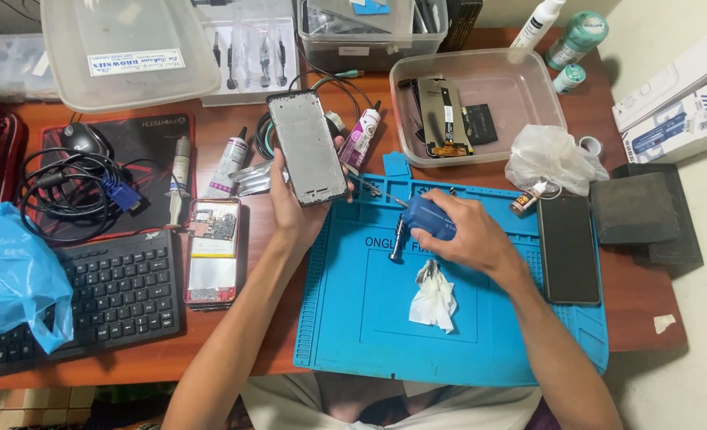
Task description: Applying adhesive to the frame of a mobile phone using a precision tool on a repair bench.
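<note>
Head cam: our right hand (463,237) grips a blue tool (427,216) over the blue mat (385,318), left hand (294,209) holds a bare grey phone frame (306,148) upright, clear tub (529,95) beyond holds phone parts (442,115).

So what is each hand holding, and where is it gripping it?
The left hand holds a grey phone frame by its lower end. The right hand grips a blue tool around its body.

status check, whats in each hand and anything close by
Left hand holds phone frame upright. Right hand grips blue tool, tip at frame's lower edge. Crumpled tissue on blue mat below.
</note>
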